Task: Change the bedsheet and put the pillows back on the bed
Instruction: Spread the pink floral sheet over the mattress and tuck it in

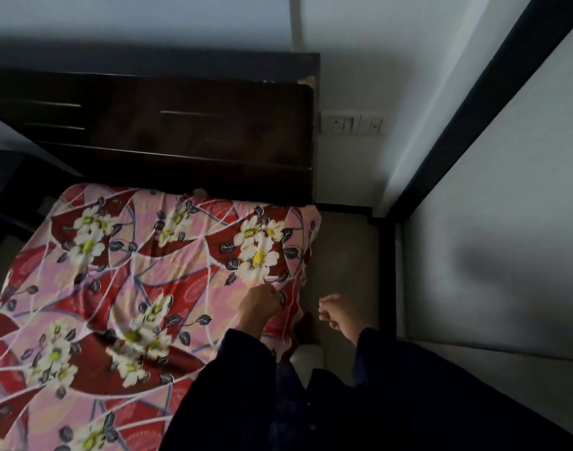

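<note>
A red and pink bedsheet (122, 275) with white flowers covers the bed, reaching up to the dark wooden headboard (168, 131). It hangs over the bed's right edge. My left hand (260, 302) pinches the sheet near that right edge, fingers curled into the cloth. My right hand (338, 315) hovers beside the bed over the floor, fingers loosely curled and holding nothing. Both arms are in dark sleeves. No pillows are in view.
A narrow strip of grey floor (343, 255) runs between the bed and the white wall (490, 239) on the right. A socket plate (351, 124) sits on the wall beside the headboard. A pale object (307, 356) lies on the floor by my legs.
</note>
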